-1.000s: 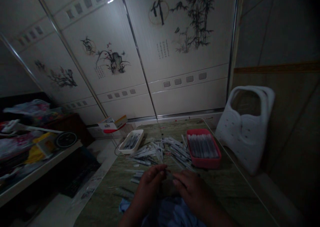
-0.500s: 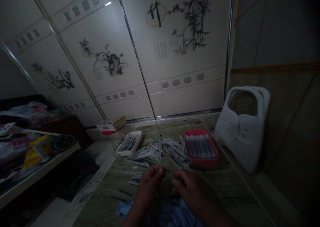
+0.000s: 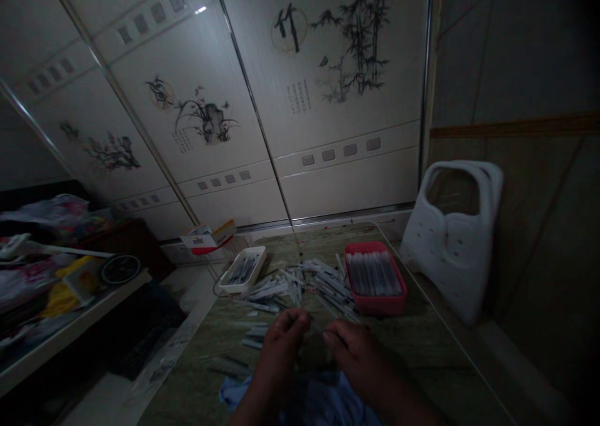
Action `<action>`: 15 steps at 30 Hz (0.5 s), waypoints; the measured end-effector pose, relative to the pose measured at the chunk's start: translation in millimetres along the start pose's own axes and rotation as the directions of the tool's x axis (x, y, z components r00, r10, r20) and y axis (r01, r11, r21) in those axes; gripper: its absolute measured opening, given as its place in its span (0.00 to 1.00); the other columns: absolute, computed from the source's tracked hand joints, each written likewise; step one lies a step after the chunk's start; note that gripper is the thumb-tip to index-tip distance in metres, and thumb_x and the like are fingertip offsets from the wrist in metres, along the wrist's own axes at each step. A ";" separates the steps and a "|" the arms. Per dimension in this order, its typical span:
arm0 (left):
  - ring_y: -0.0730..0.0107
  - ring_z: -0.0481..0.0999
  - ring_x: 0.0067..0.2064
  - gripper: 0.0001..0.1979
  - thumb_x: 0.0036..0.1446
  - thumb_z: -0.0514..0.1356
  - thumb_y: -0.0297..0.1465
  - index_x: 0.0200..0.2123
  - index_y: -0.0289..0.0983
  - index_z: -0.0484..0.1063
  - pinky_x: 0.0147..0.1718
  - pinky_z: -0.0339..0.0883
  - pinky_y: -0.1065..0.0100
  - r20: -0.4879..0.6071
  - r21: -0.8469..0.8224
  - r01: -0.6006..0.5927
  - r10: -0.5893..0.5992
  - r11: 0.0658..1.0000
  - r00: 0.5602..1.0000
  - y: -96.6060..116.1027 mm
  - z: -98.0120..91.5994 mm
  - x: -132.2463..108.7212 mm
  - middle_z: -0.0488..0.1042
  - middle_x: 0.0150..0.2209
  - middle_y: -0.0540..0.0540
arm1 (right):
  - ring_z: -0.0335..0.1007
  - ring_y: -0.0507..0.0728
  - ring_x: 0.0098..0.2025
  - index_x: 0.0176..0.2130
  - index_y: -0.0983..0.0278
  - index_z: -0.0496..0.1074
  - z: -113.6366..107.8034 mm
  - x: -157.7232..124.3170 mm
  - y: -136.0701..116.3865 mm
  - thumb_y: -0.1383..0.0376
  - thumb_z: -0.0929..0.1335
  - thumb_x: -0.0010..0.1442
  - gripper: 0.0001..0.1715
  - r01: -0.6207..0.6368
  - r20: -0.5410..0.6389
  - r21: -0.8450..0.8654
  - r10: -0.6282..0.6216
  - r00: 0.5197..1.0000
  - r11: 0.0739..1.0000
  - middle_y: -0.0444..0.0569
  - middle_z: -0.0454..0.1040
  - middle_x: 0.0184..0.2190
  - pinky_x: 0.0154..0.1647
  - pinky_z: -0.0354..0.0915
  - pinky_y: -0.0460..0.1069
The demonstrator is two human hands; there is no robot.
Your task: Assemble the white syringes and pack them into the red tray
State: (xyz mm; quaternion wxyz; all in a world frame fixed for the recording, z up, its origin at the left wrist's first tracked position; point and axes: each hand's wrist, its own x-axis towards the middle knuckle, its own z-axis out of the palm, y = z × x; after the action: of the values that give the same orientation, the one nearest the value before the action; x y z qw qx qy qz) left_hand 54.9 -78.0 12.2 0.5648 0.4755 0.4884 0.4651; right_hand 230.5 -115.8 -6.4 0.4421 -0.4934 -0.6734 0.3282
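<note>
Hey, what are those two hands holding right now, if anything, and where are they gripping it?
The left hand and right hand seem to hold a slim, pale thing between them, but it's too dim to tell which part each grips.

One head-worn camera is looking forward and down across a green-grey, wood-grained table (image 3: 431,345), facing white panels (image 3: 281,126) with dark plant prints (image 3: 363,45); the bare left hand (image 3: 282,338) and right hand (image 3: 355,349) are appearing close.

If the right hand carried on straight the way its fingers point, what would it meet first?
Probably the left hand: the fingers of the right hand aim toward it across a narrow gap. A thin, pale piece, too blurred to identify, seems to lie between them and may come first; depth is unclear.
</note>
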 end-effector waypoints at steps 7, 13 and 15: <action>0.66 0.75 0.41 0.25 0.54 0.66 0.47 0.52 0.42 0.76 0.38 0.66 0.68 -0.045 -0.012 0.033 -0.033 0.999 0.998 10.8 1.4 -3.8 0.77 0.42 0.45 | 0.70 0.55 0.33 0.35 0.60 0.72 3.7 1.0 4.7 0.53 0.59 0.71 0.21 -0.028 0.002 0.008 0.028 1.000 1.000 0.44 0.74 0.30 0.34 0.60 0.47; 0.71 0.71 0.35 0.25 0.52 0.70 0.39 0.53 0.42 0.74 0.36 0.64 0.70 -0.071 -0.026 -0.061 0.059 0.998 0.996 6.1 -2.3 2.0 0.74 0.37 0.49 | 0.70 0.54 0.33 0.35 0.61 0.72 4.8 -1.0 3.1 0.52 0.59 0.71 0.22 -0.017 0.021 -0.035 0.017 1.000 0.999 0.43 0.74 0.29 0.34 0.60 0.47; 0.71 0.72 0.36 0.25 0.52 0.70 0.38 0.53 0.42 0.73 0.37 0.64 0.70 -0.052 -0.050 -0.073 0.070 0.996 0.996 5.2 -3.8 2.5 0.75 0.37 0.49 | 0.70 0.54 0.32 0.34 0.61 0.72 3.7 -1.3 2.4 0.53 0.59 0.72 0.22 -0.020 0.030 -0.041 0.021 0.999 0.999 0.43 0.74 0.29 0.33 0.60 0.46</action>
State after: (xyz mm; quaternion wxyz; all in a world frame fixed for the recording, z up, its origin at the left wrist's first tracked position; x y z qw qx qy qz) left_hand 51.1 -74.5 16.8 0.5476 0.4661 0.4726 0.5093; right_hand 228.1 -116.4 -10.4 0.4185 -0.5040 -0.6814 0.3264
